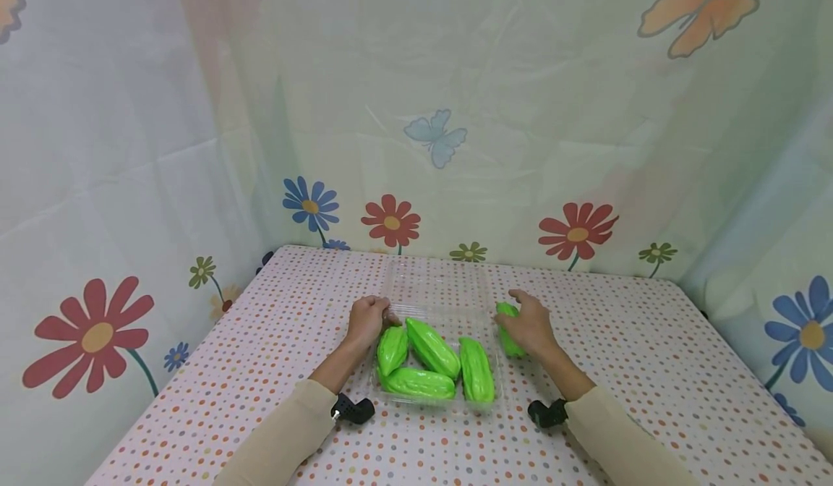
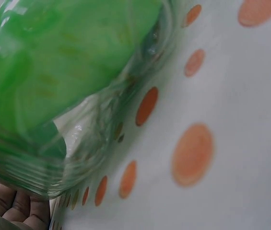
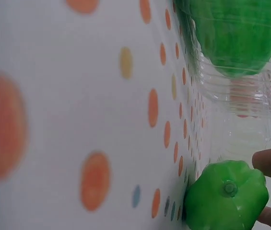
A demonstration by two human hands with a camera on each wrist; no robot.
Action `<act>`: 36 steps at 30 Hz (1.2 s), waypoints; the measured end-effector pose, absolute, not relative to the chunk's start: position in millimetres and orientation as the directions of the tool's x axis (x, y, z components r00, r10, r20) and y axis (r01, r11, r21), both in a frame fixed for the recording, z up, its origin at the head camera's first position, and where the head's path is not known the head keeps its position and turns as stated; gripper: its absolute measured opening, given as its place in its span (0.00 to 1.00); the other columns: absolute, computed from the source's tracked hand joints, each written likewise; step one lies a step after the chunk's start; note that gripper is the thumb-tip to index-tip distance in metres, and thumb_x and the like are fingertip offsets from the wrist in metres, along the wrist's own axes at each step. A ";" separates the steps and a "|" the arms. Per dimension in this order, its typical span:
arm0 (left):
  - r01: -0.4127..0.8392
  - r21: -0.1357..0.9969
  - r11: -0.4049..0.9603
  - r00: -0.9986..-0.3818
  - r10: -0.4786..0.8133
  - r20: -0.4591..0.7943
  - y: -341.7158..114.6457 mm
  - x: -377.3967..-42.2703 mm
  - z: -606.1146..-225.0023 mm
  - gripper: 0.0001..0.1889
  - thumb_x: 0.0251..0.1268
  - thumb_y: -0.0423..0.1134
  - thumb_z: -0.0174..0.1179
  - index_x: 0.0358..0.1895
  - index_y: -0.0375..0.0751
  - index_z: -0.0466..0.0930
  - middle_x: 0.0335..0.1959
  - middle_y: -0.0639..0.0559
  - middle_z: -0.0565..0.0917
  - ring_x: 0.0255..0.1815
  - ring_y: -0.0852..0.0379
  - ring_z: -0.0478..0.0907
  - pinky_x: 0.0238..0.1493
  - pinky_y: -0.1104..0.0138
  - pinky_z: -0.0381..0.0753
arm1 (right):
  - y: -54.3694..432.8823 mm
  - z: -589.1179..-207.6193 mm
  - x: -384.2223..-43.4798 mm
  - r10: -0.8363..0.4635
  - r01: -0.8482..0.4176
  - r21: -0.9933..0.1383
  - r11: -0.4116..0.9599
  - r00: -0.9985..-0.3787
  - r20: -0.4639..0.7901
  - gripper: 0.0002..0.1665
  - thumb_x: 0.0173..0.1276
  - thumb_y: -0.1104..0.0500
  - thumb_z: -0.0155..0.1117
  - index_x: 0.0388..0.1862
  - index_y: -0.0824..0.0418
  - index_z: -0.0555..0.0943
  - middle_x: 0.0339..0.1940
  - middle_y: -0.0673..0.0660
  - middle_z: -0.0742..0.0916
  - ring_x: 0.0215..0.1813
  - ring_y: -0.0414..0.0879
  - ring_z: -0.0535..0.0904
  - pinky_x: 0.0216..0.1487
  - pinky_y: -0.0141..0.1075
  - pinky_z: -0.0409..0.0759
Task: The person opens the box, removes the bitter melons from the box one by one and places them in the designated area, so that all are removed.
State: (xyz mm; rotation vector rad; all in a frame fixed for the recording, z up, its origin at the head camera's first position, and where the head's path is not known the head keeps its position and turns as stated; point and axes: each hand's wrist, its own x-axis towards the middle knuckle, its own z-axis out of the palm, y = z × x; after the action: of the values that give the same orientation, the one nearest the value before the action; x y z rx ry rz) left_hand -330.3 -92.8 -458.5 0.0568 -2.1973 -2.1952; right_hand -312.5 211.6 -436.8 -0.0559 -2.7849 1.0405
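A clear plastic clamshell container point(image 1: 437, 401) with its lid point(image 1: 437, 280) folded back stands on the table. Several bright green, ridged toy bitter melons point(image 1: 432, 348) lie in it. My left hand point(image 1: 366, 321) grips the container's left rim near the hinge; in the left wrist view its curled fingers point(image 2: 17, 206) show by the container's corner. Just outside the container's right side, another bitter melon point(image 3: 226, 196) rests on the table. My right hand point(image 1: 530, 325) is over that one, thumb and fingers spread about it; in the right wrist view a fingertip point(image 3: 267, 163) is close beside it.
A dotted cloth point(image 1: 312, 283) covers the table. Behind and at both sides hang curtains point(image 1: 520, 146) printed with flowers and butterflies. Each wrist carries a black camera point(image 1: 354, 408) below the sleeve.
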 end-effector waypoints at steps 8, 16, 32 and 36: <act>-0.005 1.000 0.011 -0.999 -0.047 -0.005 -92.8 -331.4 -459.4 0.14 0.80 0.37 0.50 0.41 0.26 0.76 0.24 0.50 0.80 0.27 0.57 0.83 0.35 0.67 0.84 | 209.8 -429.6 -306.2 0.114 -0.059 -0.687 0.724 -0.972 0.205 0.37 0.72 0.57 0.62 0.74 0.72 0.64 0.70 0.75 0.71 0.73 0.71 0.63 0.71 0.65 0.66; 0.011 1.000 0.006 -0.999 -0.034 0.011 -93.6 -329.7 -459.3 0.13 0.80 0.37 0.49 0.33 0.34 0.74 0.25 0.48 0.82 0.30 0.55 0.85 0.41 0.63 0.87 | 209.6 -422.3 -298.2 0.094 -0.096 -0.714 0.694 -0.971 0.222 0.36 0.72 0.58 0.61 0.74 0.73 0.64 0.70 0.75 0.72 0.73 0.70 0.64 0.69 0.64 0.68; 0.008 1.000 -0.018 -0.999 -0.041 0.007 -93.6 -329.6 -459.5 0.15 0.79 0.37 0.49 0.28 0.40 0.69 0.24 0.49 0.79 0.28 0.55 0.83 0.41 0.61 0.87 | 199.6 -409.7 -288.6 0.071 -0.100 -0.711 0.696 -0.976 0.207 0.36 0.65 0.62 0.63 0.71 0.69 0.70 0.67 0.72 0.76 0.71 0.70 0.67 0.63 0.63 0.74; 0.007 1.000 -0.017 -1.000 -0.031 0.006 -94.0 -331.3 -460.0 0.14 0.80 0.37 0.49 0.29 0.38 0.71 0.24 0.49 0.80 0.28 0.56 0.83 0.42 0.61 0.87 | 196.7 -406.3 -284.2 0.060 -0.103 -0.711 0.695 -0.978 0.201 0.34 0.65 0.62 0.63 0.70 0.68 0.71 0.67 0.72 0.77 0.70 0.68 0.69 0.61 0.62 0.75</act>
State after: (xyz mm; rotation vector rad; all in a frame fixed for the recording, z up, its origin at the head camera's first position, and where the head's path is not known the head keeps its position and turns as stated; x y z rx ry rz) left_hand -331.3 -94.0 -460.0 0.0268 -2.1838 -2.2220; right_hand -284.2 196.7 -406.3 0.0346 -2.6961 1.1502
